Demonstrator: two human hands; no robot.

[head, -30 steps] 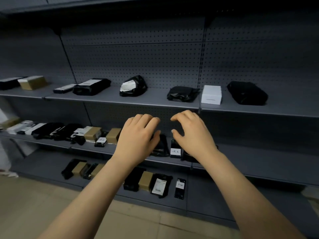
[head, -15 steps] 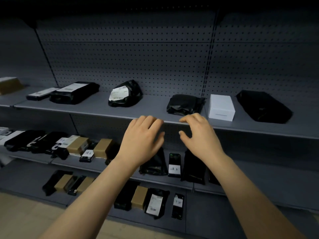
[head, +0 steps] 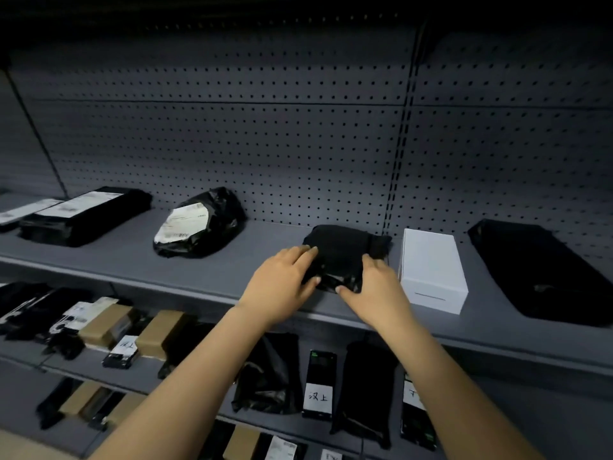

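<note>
**Fingers.** The fingers point(head: 303, 253) of the left hand point(head: 282, 283) lie narrowly spread over the left side of the black parcel point(head: 345, 250). The thumb is set against the parcel's near left corner, so thumb and fingers pinch that side. The right hand point(head: 376, 292) mirrors this. Its fingers curl onto the right side of the parcel and its thumb presses on the near edge. Neither hand holds anything else.

**Task item.** The black parcel sits on the upper shelf point(head: 139, 260), close to the front edge, directly between the two hands. Its bulk lies ahead of both thumbs, toward the pegboard back panel point(head: 265, 144). Its long axis appears to run from the front edge toward the back panel, though the soft wrapping makes this uncertain. Both hands touch it, and neither is nearer.

**Clearances.** A white box point(head: 431, 270) stands just beside the parcel on the right, close to the right hand's knuckles. A labelled black bag point(head: 199, 224) lies well apart on the left. A flat black bag point(head: 537, 273) lies beyond the white box.

**Coming move (judgement).** Lifting or drawing the parcel toward the front edge needs an even two-sided hold. The right side has little room beside the white box.
</note>
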